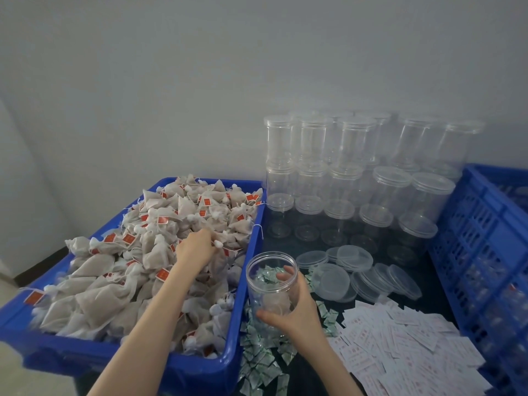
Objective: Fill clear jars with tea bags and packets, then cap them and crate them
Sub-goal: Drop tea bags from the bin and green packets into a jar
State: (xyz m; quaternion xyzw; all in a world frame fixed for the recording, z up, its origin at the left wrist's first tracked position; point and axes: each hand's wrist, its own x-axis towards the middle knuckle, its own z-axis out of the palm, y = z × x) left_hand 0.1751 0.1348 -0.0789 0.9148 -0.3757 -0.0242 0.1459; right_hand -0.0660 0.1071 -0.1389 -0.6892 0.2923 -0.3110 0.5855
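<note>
Left half of frame: blue tub (237,281) heaped with mesh tea bags (120,270), red tags and white strings showing. Left hand (197,247) reaches into the heap near its centre, fingers curled down into the bags, pinching at 1 or more; exact count cannot tell. Just right of the tub's right wall, lower centre: open clear jar (271,284), no lid, held upright by right hand (297,312), thumb on near side, fingers wrapped round the far side. At least 1 tea bag visible inside at the bottom. Green-white small packets (263,364) scattered on dark table (434,284) under and below the jar. Right of the jar: loose clear lids (354,257) overlapping. Lower right: pile of white paper packets (405,344). Upper right against wall: stacked capped empty jars (351,172). Far right edge: blue slatted crate (485,238), contents blurred.
</note>
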